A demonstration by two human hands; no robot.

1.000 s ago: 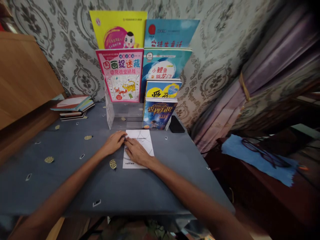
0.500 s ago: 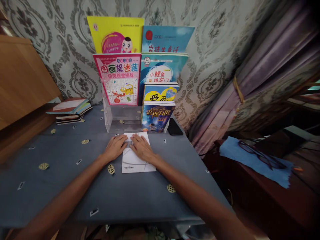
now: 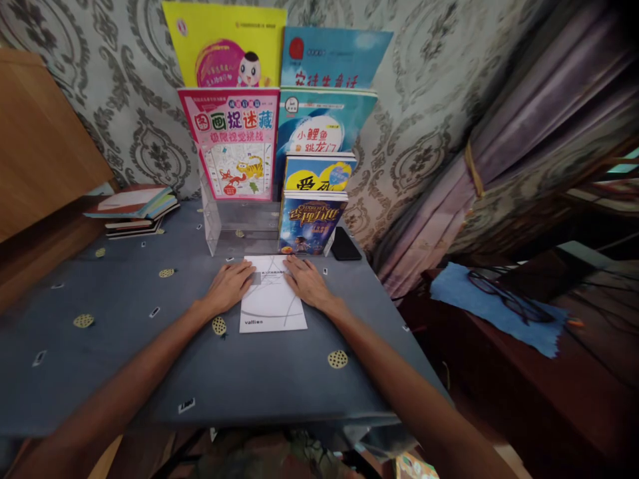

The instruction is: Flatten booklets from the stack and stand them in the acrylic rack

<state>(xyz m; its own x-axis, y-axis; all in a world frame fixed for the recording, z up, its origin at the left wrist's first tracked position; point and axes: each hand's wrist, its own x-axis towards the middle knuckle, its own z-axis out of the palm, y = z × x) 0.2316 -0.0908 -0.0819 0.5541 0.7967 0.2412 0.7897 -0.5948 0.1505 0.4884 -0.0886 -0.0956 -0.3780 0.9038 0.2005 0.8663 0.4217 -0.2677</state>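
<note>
A white booklet (image 3: 271, 305) with thin curved lines and small print lies flat on the dark grey tablecloth (image 3: 124, 346). My left hand (image 3: 228, 286) rests palm down on its upper left corner, fingers stretched out. My right hand (image 3: 309, 283) lies flat on its upper right edge, fingers also extended. Neither hand holds anything. Just beyond the booklet stands a clear acrylic display rack (image 3: 214, 223) with tiered children's books: a pink one (image 3: 232, 143), a yellow one (image 3: 224, 43), blue ones (image 3: 324, 126) and a dark starry one (image 3: 309, 223).
A stack of thin books (image 3: 132, 209) lies at the table's back left, beside a wooden panel (image 3: 40, 140). A black phone (image 3: 345, 244) lies right of the rack. Purple curtains (image 3: 499, 153) hang at right, above a blue cloth (image 3: 494, 306) with glasses on a dark surface.
My two hands have slid apart from the middle of the booklet to its left and right upper edges. The view shifted slightly downward.
</note>
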